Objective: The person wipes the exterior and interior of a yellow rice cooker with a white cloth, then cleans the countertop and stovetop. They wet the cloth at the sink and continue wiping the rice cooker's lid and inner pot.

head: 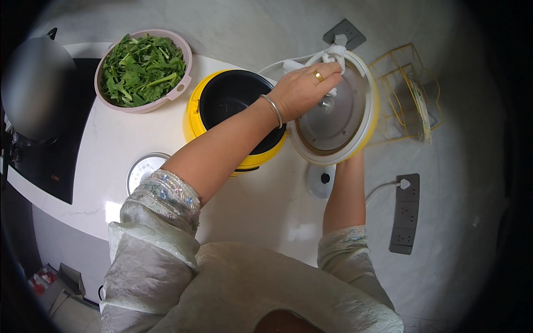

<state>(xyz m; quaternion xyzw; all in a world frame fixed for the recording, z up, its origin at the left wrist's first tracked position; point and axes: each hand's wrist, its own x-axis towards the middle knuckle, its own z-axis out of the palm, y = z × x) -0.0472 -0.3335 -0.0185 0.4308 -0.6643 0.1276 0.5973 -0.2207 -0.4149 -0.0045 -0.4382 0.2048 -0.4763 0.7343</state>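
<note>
A yellow rice cooker (192,125) stands on the counter, its hinged lid (354,125) swung up to the right. Inside the cooker is a dark inner pot (227,89), which looks empty from here. My left hand (306,89) reaches across the pot, gripping a bunched white cloth (335,54) against the upper part of the lid's metal inner side. Behind the lid my right forearm (347,191) rises. The right hand itself is hidden by the lid, so its hold cannot be seen.
Leafy greens (143,70) fill a pink basin (188,52). At left, a blurred round pan or lid (37,87) covers part of a black cooktop (62,166). A small clear lid (318,187), yellow wire rack (399,66), power strip (406,220) and round metal-rimmed object (143,168) are nearby.
</note>
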